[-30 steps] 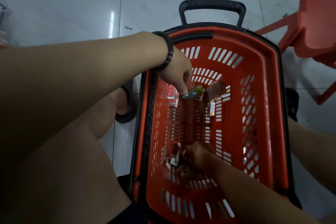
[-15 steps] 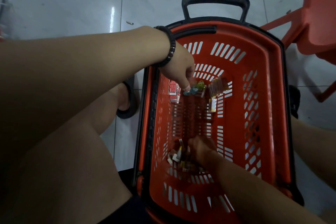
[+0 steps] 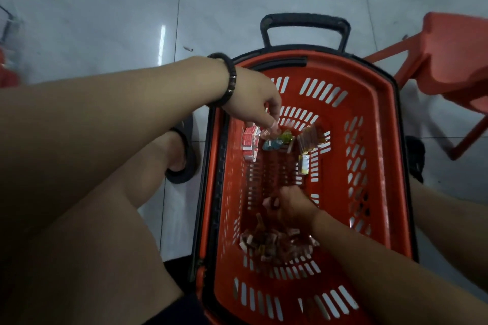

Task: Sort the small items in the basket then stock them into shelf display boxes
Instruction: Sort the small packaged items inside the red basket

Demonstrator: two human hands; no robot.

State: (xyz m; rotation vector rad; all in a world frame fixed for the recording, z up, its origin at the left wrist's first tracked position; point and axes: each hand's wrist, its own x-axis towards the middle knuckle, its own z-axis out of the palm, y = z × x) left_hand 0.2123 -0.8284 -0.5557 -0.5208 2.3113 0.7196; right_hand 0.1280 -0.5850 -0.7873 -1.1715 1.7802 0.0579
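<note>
An orange basket with a black handle stands on the floor between my legs. At its far end lie sorted groups: red-and-white small boxes, blue and green wrapped sweets, a pack of brown sticks and a yellow box. My left hand hangs over these with fingers curled down, pinching a small clear-wrapped piece. A mixed pile of small items lies at the near end. Just above that pile, my right hand grips a few small brownish pieces.
An orange plastic stool stands right of the basket. My feet in black sandals flank the basket on the grey tiled floor. My thighs fill the lower left and right edge.
My right hand lifted out of the near pile with a few pieces in its fingers. My left hand stays over the sorted groups at the far end. The view tilted up slightly.
</note>
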